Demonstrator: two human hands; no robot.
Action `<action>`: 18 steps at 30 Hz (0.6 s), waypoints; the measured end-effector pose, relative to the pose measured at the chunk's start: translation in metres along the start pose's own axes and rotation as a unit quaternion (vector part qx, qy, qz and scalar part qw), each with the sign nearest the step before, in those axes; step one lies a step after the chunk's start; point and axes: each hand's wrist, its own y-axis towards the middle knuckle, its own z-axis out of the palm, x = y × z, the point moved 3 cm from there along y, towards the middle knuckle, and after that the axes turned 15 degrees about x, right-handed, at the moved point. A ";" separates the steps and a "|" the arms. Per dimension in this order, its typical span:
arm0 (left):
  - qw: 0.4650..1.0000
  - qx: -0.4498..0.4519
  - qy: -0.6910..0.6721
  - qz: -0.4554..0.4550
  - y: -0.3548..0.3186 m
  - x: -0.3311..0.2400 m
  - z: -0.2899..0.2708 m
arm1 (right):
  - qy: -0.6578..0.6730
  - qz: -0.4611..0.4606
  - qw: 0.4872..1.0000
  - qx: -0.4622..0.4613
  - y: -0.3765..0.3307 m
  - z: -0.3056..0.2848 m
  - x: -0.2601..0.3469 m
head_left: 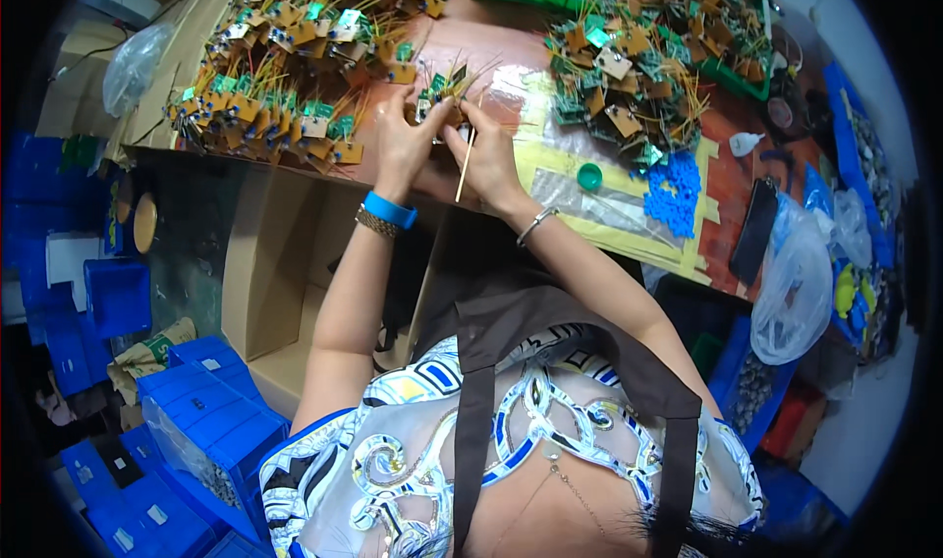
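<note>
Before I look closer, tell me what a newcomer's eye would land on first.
Probably the left heap and right heap of wired circuit boards, on either side of the table. Between them, the left hand and right hand are close together, the right holding a thin stick. Bright blue pieces lie just below the right heap.

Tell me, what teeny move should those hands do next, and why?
Maybe the left hand should steady the small circuit boards, so the right hand can use its thin pale stick. Both hands' fingertips meet beside those boards, and the stick sticks out from the right fingers. The fingers hide exactly what they grip, so that's my guess.
</note>
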 end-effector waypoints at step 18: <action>0.807 0.052 -0.579 -0.108 -0.012 -0.032 0.006 | 0.000 -0.006 1.000 -0.013 0.001 -0.013 0.026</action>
